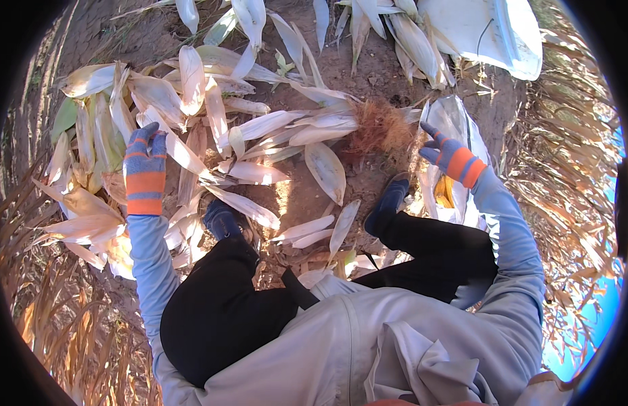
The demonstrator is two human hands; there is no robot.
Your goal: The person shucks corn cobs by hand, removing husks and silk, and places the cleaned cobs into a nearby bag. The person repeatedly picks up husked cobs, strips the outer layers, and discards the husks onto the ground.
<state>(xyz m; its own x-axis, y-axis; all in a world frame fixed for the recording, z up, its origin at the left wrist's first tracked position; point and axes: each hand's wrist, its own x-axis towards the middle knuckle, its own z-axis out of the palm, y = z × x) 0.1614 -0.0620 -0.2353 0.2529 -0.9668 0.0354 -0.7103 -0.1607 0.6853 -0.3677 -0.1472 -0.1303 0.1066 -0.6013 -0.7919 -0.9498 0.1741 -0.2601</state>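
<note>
My left hand [146, 172], in a grey-blue and orange striped glove, hovers at the edge of a heap of dry corn husks [94, 139]. Its fingers are partly spread, and I see nothing held in them. On the right, my right hand [454, 157], gloved the same way, is over a white sack [468, 122] with its fingers apart and nothing between them. Yellow corn [444, 192] shows in the sack just below that hand. Reddish-brown corn silk [381, 128] lies on the soil to its left.
Loose pale husks [325, 172] are scattered over the brown soil between my feet. My left shoe [224, 220] and right shoe [387, 203] stand among them. Another white sack [493, 30] lies at the far right. Dry corn stalks [564, 196] line the right side.
</note>
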